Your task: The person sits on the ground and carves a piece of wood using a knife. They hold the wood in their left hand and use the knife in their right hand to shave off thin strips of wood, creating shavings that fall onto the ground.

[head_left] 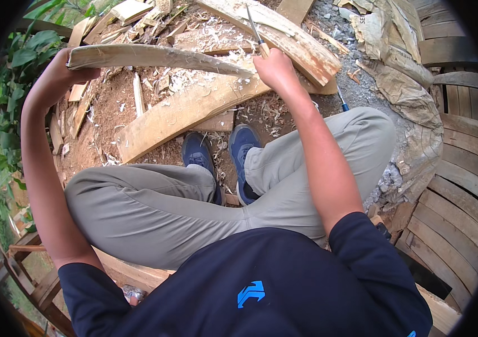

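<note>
So the landmark here is the wide plank (191, 115) lying at a slant on the ground, just past the blue shoes (197, 150). The piece being handled is a long pale strip of wood (154, 58), which is on the far side of that plank, with its right end overlapping the plank's far edge in view. Can't tell if that end actually rests on it.

Left hand (67, 73) is out to the left of the plank, fingers wrapped round the strip's left end, closed on it. Right hand (277, 70) is by the plank's right end, fingers curled tight round the wooden handle of a knife (263, 49), blade pointing away from the body. The strip's right end is just beside that fist; whether they touch, I can't say.

Past the plank's right end there's a thick, rough piece of timber (289, 45). A blue-handled tool (345, 106) pokes out right of the plank, by the knee, mostly hidden. Further right are torn paper sacks (407, 95). Curly shavings (208, 36) and offcuts (132, 11) litter the dirt beyond the plank, and green plants (25, 56) grow way off to its left.
</note>
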The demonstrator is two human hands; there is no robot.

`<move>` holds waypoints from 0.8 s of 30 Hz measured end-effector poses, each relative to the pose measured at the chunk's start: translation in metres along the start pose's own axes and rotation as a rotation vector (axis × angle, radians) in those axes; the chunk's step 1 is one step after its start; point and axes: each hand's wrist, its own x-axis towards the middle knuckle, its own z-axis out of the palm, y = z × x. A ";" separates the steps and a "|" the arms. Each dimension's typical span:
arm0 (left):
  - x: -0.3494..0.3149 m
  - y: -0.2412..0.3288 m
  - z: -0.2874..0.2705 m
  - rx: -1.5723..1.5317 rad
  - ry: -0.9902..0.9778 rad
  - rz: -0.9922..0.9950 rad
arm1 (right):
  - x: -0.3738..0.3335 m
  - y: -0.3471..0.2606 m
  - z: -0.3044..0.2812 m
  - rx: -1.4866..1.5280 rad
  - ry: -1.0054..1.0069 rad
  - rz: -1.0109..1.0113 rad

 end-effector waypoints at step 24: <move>-0.004 0.022 0.005 -0.021 0.065 0.072 | -0.010 -0.002 0.036 0.102 0.023 -0.257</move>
